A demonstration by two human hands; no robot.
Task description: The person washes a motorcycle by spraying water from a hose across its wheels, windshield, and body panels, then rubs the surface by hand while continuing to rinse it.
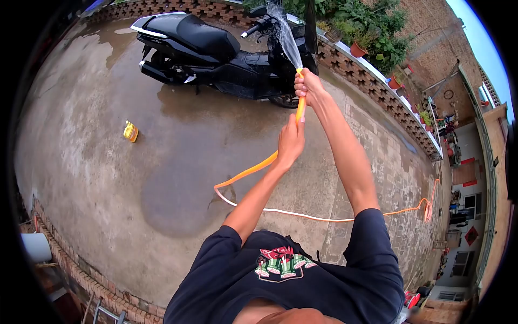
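A yellow-orange hose runs up from the ground through both my hands. Near its open end, my right hand is closed around it. Lower down, my left hand also grips the hose, with the thumb along it. Water sprays from the hose end toward the front of a black scooter, which stands on the wet concrete ahead of me. Its handlebar area is partly hidden by the spray.
A yellow container stands on the concrete to the left. The hose trails right to a coil. Behind the scooter runs a low patterned brick wall with potted plants. A brick edge lies at lower left.
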